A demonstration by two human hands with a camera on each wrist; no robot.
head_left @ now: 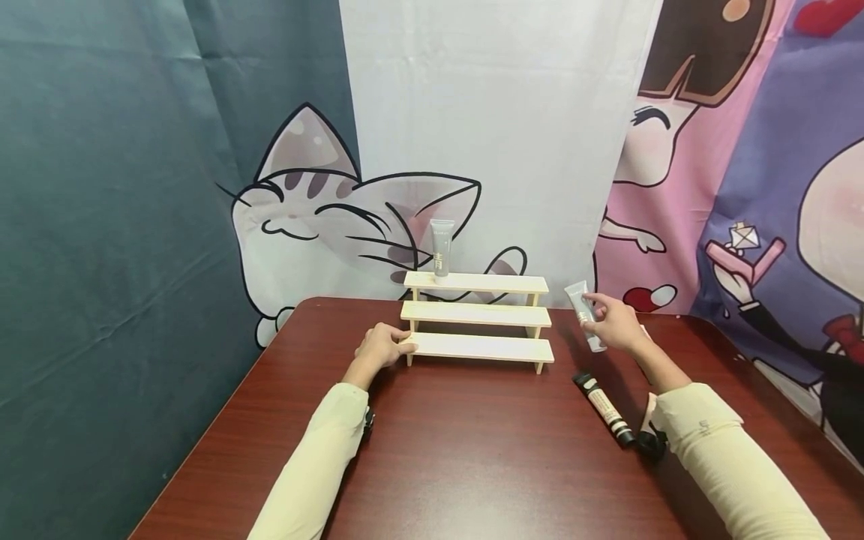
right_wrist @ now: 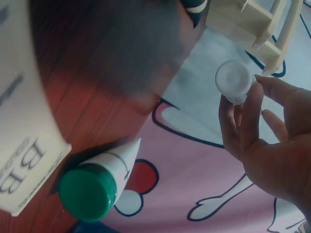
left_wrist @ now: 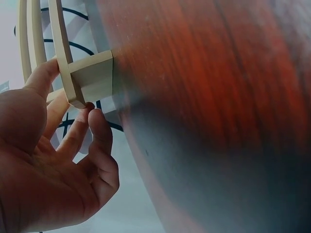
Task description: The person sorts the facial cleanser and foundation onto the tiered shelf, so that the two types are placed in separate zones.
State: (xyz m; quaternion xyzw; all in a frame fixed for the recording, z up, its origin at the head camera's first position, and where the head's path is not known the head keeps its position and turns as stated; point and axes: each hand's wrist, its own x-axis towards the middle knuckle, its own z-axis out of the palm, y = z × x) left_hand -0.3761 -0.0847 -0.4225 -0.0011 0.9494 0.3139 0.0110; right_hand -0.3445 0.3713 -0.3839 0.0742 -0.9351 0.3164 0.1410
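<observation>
My left hand [head_left: 381, 345] grips the left end of the lowest shelf of a three-tier pale wooden display stand [head_left: 482, 347]. In the left wrist view the thumb and fingers close around the end of that shelf [left_wrist: 63, 53]. Upright on the left of the top shelf is a translucent grey squeeze tube [head_left: 442, 251]. To the right of the stand, my right hand [head_left: 616, 322] pinches a similar translucent tube [head_left: 580, 301], tilted with its cap end downward. Its round white cap [right_wrist: 234, 80] faces the right wrist camera.
A black tube with a cream label [head_left: 605, 409] lies on the table [head_left: 466, 457] at the right. Beside it, a black-capped tube [head_left: 651, 444] is partly hidden by my right sleeve. A white tube with a green cap [right_wrist: 90, 191] and a BB-lettered package [right_wrist: 29, 145] show in the right wrist view.
</observation>
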